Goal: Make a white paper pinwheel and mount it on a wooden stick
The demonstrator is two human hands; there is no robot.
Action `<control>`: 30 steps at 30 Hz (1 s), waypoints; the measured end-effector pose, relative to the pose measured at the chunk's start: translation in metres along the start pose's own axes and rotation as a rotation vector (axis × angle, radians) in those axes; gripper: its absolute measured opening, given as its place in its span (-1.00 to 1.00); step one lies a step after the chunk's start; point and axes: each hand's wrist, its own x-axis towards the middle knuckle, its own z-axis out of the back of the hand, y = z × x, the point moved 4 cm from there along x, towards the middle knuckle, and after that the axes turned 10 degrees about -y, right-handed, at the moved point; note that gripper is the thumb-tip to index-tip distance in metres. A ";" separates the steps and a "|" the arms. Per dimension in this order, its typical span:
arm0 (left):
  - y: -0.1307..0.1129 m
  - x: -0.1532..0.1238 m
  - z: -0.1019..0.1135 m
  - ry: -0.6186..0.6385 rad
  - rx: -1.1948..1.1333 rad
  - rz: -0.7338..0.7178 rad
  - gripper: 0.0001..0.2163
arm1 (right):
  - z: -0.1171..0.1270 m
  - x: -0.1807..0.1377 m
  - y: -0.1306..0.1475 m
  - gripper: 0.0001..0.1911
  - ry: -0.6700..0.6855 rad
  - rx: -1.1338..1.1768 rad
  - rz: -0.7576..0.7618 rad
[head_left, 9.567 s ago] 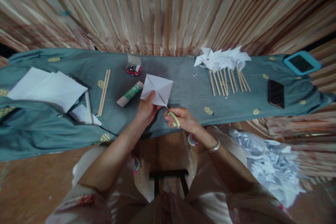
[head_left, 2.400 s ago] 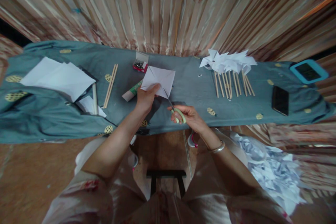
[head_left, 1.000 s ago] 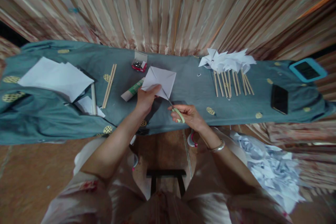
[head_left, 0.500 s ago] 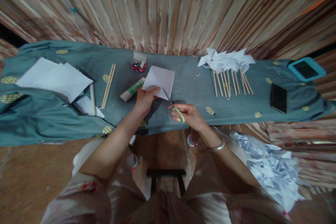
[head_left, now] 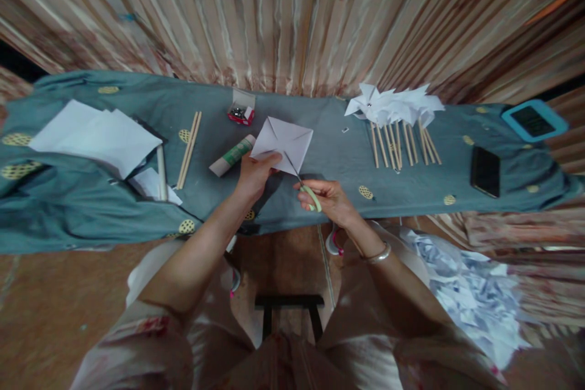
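My left hand (head_left: pixel 254 172) pinches the near corner of a creased white paper square (head_left: pixel 284 141) and holds it above the teal cloth. My right hand (head_left: pixel 326 197) grips green-handled scissors (head_left: pixel 307 190); their blades run into the square's lower edge along a diagonal crease. A glue stick (head_left: pixel 231 155) lies just left of the paper, and a small red box of pins (head_left: pixel 239 112) sits behind it.
Finished white paper pinwheels on wooden sticks (head_left: pixel 397 122) lie at the right. Beyond them are a black phone (head_left: pixel 485 171) and a blue-cased device (head_left: pixel 534 120). Loose sticks (head_left: pixel 189 149) and white sheets (head_left: pixel 95 136) lie left. Paper scraps (head_left: pixel 470 298) pile on the floor, right. A curtain hangs behind.
The paper square has turned slightly clockwise in my left hand, and the scissors have shifted along its lower edge. My hands stay in the same spot over the cloth.
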 end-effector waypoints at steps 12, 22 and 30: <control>0.001 -0.003 0.000 -0.009 0.028 -0.007 -0.76 | -0.001 -0.002 0.004 -0.49 0.000 -0.006 0.017; 0.002 -0.002 0.001 -0.009 0.049 -0.007 -0.76 | -0.001 0.000 0.003 -0.49 -0.003 -0.004 0.027; 0.003 -0.001 0.001 -0.006 0.056 -0.015 -0.76 | -0.001 -0.001 0.002 -0.48 -0.002 -0.028 0.019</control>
